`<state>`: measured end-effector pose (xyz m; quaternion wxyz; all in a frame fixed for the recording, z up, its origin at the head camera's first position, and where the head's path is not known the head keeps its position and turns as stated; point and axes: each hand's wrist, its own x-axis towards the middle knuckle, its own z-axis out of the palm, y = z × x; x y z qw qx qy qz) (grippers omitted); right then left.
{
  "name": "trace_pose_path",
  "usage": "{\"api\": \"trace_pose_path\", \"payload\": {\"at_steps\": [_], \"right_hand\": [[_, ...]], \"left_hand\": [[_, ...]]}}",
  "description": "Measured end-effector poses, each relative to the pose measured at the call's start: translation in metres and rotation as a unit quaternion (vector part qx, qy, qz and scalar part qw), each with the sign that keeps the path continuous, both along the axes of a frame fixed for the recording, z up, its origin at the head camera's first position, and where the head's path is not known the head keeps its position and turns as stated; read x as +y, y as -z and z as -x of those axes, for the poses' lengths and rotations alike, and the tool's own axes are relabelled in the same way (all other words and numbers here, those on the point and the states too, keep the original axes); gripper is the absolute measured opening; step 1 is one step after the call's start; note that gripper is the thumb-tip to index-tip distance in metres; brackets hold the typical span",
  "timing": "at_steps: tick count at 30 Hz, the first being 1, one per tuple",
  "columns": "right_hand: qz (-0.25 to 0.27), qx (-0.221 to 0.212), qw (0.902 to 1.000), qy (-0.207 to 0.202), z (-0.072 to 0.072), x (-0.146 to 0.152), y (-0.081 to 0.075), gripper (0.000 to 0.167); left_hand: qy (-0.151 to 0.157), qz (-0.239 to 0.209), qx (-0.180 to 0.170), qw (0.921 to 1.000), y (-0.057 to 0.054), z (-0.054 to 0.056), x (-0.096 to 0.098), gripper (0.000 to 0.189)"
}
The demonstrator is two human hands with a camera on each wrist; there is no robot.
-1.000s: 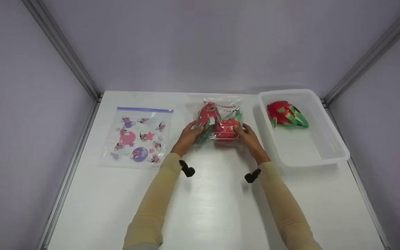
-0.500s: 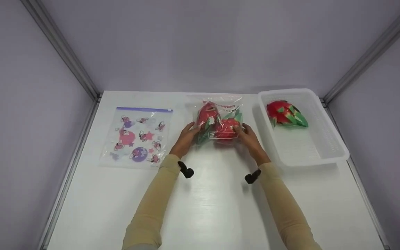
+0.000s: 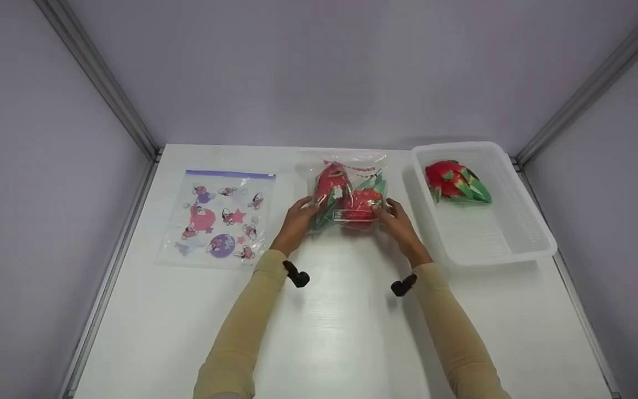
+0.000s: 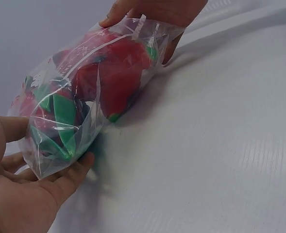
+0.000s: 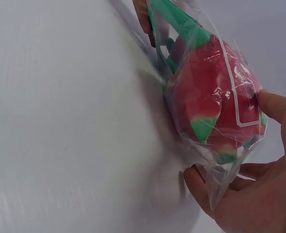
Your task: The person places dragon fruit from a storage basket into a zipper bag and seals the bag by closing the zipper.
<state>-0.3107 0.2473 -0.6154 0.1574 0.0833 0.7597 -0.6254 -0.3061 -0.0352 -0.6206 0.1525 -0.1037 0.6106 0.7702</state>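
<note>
Two red dragon fruits with green leaf tips, the left one (image 3: 331, 182) and the right one (image 3: 363, 204), lie inside a clear plastic bag (image 3: 371, 159) at the table's back middle. My left hand (image 3: 295, 224) holds the bag's left side, thumb on top and fingers underneath. On the opposite side my right hand (image 3: 403, 228) grips the bag with its thumb pressing over the right fruit. In the left wrist view, the bag's near corner (image 4: 43, 167) sits between thumb and fingers. The right wrist view shows the other corner (image 5: 215, 187) against my right palm.
To the left lies a flat clear zip bag (image 3: 225, 221) printed with pink and purple figures, its blue zip strip (image 3: 230, 174) at the far edge. A white plastic basket (image 3: 496, 257) stands at the right with another dragon fruit (image 3: 454, 180) in it. Walls enclose the table.
My left thumb has slid back slightly to the left on the bag. The filled bag and the right hand stay almost in place.
</note>
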Motion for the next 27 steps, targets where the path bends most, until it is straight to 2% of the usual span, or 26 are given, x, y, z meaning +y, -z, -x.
{"api": "trace_pose_path", "payload": {"at_steps": [8, 12, 17, 27], "right_hand": [[-0.02, 0.012, 0.9997, 0.004, 0.004, -0.001, 0.001, 0.092], [-0.036, 0.015, 0.9992, 0.004, 0.007, -0.003, 0.0, 0.092], [-0.025, 0.024, 0.9993, 0.01, 0.011, -0.005, -0.002, 0.09], [-0.025, 0.026, 0.999, 0.028, 0.022, -0.011, 0.0, 0.086]], "left_hand": [[0.004, 0.016, 0.005, 0.9999, -0.001, 0.003, 0.0, 0.059], [0.005, 0.022, 0.001, 0.9997, -0.001, 0.008, -0.001, 0.061], [0.006, 0.023, -0.001, 0.9997, -0.002, 0.014, 0.0, 0.062], [-0.002, 0.05, 0.01, 0.9987, -0.011, 0.023, 0.005, 0.061]]}}
